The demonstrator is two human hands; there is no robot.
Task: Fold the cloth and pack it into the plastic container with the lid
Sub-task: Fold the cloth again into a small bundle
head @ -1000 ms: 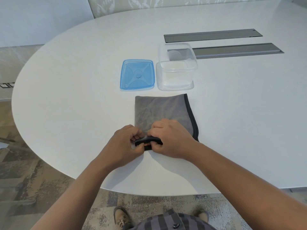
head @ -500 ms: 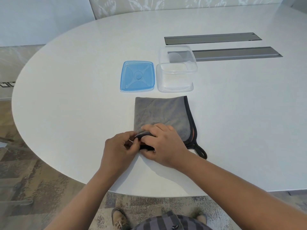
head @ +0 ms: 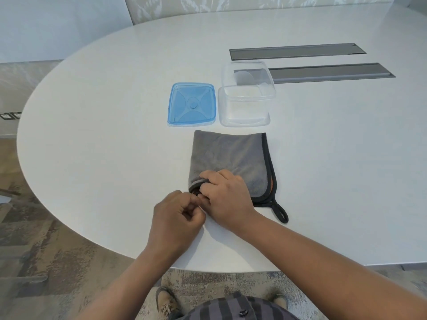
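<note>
A grey cloth (head: 231,155) with a black border lies folded on the white table (head: 104,112), its hanging loop (head: 280,212) sticking out at the near right corner. My right hand (head: 225,195) grips the cloth's near left corner, fingers curled into the fold. My left hand (head: 176,217) is fisted just left of it, off the cloth, fingertips touching the right hand. Beyond the cloth stand the clear plastic container (head: 247,98) and, to its left, the blue lid (head: 192,103) lying flat.
Two grey slot covers (head: 298,50) (head: 332,72) are set into the table behind the container. The table's curved near edge runs just below my hands. Patterned carpet and my shoes show underneath.
My hands have slid left and toward me along the cloth's near edge. The left hand has come off the cloth. The near right corner and black loop are uncovered.
</note>
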